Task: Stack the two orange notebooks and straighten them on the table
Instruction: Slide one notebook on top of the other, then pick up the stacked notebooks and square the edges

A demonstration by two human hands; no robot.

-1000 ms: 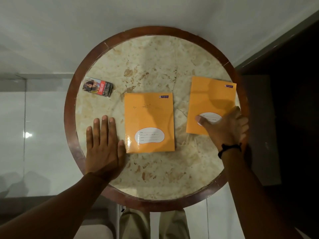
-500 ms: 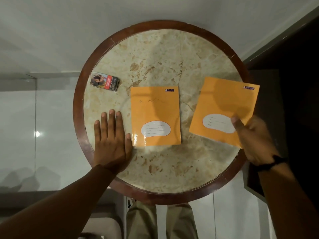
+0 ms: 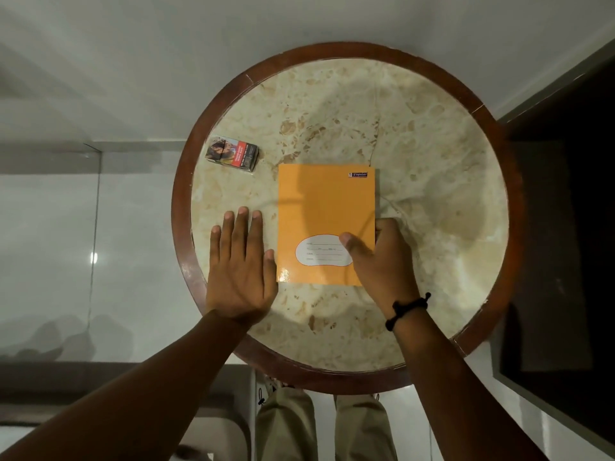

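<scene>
One orange notebook (image 3: 324,207) shows on the round marble table (image 3: 432,181), lying square near the middle. It covers the second orange notebook, which is hidden beneath it. My right hand (image 3: 382,261) grips the top notebook at its lower right corner, thumb on the white label. My left hand (image 3: 241,264) rests flat on the table with fingers apart, just left of the notebook's left edge, thumb almost touching it.
A small cigarette pack (image 3: 232,157) lies at the table's left side. The table has a dark wooden rim (image 3: 181,207). My knees (image 3: 319,427) show below the near edge. A dark surface (image 3: 565,227) stands at the right.
My right hand lifted the right-hand notebook off the table's edge, carried it left and laid it on the middle notebook. My left hand stayed flat in place.
</scene>
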